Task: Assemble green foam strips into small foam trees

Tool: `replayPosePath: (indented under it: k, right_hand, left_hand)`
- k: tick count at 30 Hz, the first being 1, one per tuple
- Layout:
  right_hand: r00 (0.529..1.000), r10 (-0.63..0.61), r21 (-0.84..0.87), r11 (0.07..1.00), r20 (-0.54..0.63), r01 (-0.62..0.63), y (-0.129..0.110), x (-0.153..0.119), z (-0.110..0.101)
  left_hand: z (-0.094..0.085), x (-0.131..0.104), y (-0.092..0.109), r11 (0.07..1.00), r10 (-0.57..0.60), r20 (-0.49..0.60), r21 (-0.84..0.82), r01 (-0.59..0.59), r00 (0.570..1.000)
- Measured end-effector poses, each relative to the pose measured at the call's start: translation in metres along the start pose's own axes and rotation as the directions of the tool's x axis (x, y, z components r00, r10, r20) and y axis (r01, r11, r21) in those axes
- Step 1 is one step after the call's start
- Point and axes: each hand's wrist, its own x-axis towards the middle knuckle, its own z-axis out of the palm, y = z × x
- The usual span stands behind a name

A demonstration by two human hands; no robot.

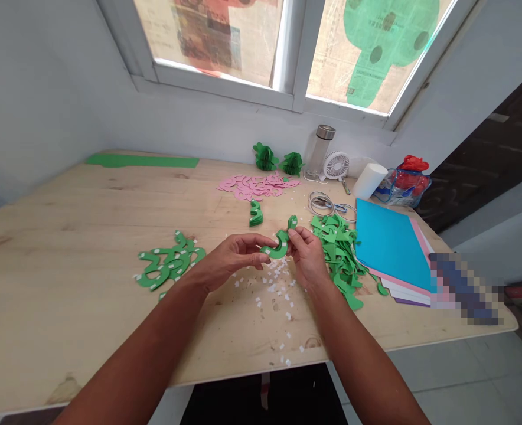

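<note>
Between my two hands is a curved green paper cutout (275, 250) with small white squares on it. My left hand (243, 251) pinches its left end between thumb and fingers. My right hand (306, 251) grips its upper right end, near another white square. Small white paper bits (279, 283) lie scattered on the table below the hands. Left of my left hand sits a loose pile of similar green cutouts (170, 262) with white squares. A small stack of green cutouts (255, 213) stands just beyond the hands.
Green scraps (338, 251) heap beside my right hand, near coloured paper sheets (391, 245). Behind are pink cutouts (256, 186), tape rolls (320, 203), two green paper ornaments (265, 157), a bottle (320, 150), a small fan (336, 166) and a white roll (369, 180). A green strip (143, 160) lies far left.
</note>
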Motion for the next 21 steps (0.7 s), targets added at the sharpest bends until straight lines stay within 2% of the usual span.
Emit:
replayPosePath:
  k: [21]
  right_hand:
    - [1.0,-0.013,-0.029,0.999,0.008,0.013,0.0001,0.0,-0.0006]
  left_hand:
    - [-0.0012,0.0026,-0.0041,0.999,0.016,-0.019,0.033,-0.015,1.0]
